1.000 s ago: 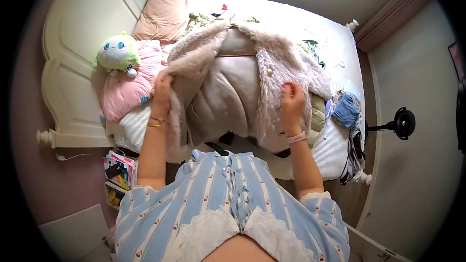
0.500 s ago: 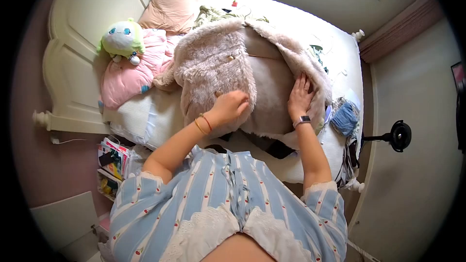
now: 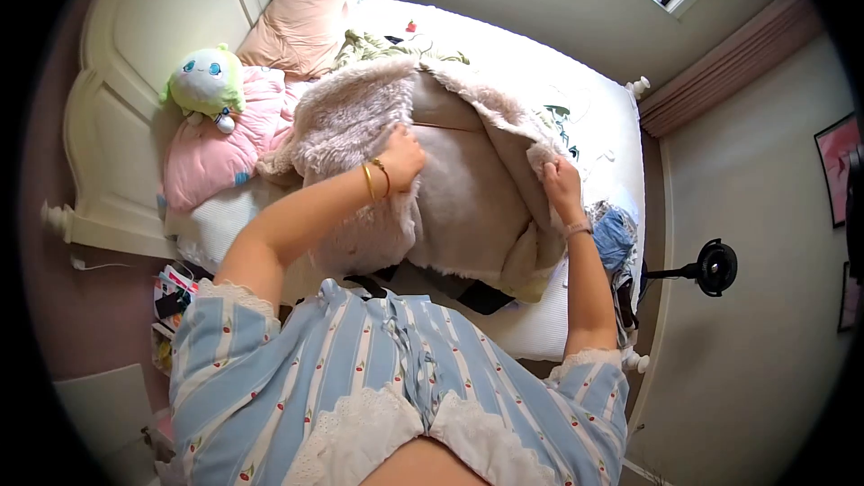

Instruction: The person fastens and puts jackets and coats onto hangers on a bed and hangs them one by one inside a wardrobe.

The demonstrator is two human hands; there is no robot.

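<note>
A fluffy pinkish-beige coat (image 3: 351, 121) lies spread over the bed, its smooth taupe inner side (image 3: 454, 180) showing between the two furry front edges. My left hand (image 3: 402, 160), with a yellow bangle and a red band at the wrist, is closed on the left front edge. On the other side my right hand (image 3: 562, 189), a watch on its wrist, pinches the right front edge with curled fingers. One sleeve end pokes out to the left, beside the pink cushion (image 3: 211, 157). Something dark shows from under the lower hem.
A green-haired plush doll (image 3: 207, 85) sits on the pink cushion near the white headboard (image 3: 126, 117). Behind it lies a peach pillow (image 3: 297, 27). Blue crumpled cloth (image 3: 614, 238) is at the bed's right edge, and a black fan (image 3: 716, 267) stands beyond it.
My right hand has gone from lying flat on the right side to gripping its edge. My left hand has moved up along the left edge, and more of the inner side shows.
</note>
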